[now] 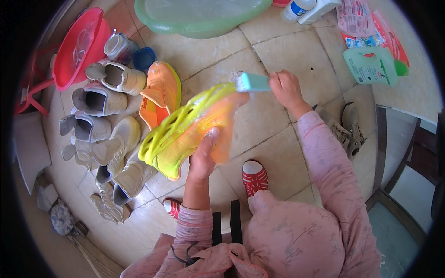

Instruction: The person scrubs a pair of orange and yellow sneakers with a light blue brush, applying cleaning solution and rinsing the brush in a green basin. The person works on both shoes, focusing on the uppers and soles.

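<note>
My left hand (203, 156) grips an orange and yellow-green running shoe (187, 128), its thumb on the orange upper and its yellow-green sole tipped upward. White suds cling to the sole and part of the upper. In my right hand (288, 89) is a turquoise scrub brush (255, 82), with its white bristles against the toe end of the sole. A second orange running shoe (161, 88) rests on the tiled floor, just beyond the held one, partly hidden by it.
Several pale sneakers (106, 99) stand in a row at left. Behind them are a pink basin (77, 48), a jar (120, 47) and a blue lid (144, 58). A green basin (205, 29) sits ahead. A green detergent bottle (370, 66) and grey shoes (351, 121) lie at right.
</note>
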Demonstrator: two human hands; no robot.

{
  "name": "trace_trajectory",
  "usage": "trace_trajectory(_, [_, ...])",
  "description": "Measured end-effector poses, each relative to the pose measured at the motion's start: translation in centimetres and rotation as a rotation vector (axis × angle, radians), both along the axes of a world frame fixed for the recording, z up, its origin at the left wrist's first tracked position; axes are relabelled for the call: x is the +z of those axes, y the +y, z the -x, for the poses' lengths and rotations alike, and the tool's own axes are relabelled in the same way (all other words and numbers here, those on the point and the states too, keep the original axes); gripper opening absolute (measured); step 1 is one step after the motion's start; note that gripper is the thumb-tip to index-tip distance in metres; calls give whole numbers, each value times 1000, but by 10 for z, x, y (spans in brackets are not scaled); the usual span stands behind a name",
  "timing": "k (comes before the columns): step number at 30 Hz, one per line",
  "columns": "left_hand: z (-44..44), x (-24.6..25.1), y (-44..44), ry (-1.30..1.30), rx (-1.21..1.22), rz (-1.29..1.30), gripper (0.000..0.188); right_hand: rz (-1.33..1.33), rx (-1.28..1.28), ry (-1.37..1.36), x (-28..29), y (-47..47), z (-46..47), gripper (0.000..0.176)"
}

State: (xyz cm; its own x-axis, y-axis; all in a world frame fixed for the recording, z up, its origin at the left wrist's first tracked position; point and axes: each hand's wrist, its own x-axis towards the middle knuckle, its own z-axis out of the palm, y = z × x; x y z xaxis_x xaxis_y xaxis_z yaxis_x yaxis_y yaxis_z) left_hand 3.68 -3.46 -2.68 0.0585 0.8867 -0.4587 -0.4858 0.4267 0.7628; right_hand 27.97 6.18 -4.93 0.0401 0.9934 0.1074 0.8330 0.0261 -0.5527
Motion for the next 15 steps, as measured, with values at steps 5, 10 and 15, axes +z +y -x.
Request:
trace_trajectory(5, [-4, -9, -4, 143, -126, -13, 45, -112, 285, 33, -2, -6, 7, 35])
trace_trajectory(10, [7, -21, 1, 50, -56, 68, 42, 67, 10, -59, -1, -22, -9, 41])
trace_trajectory(15, [-14, -48, -2, -141, -92, 192, 37, 157, 49, -19, -3, -48, -16, 49])
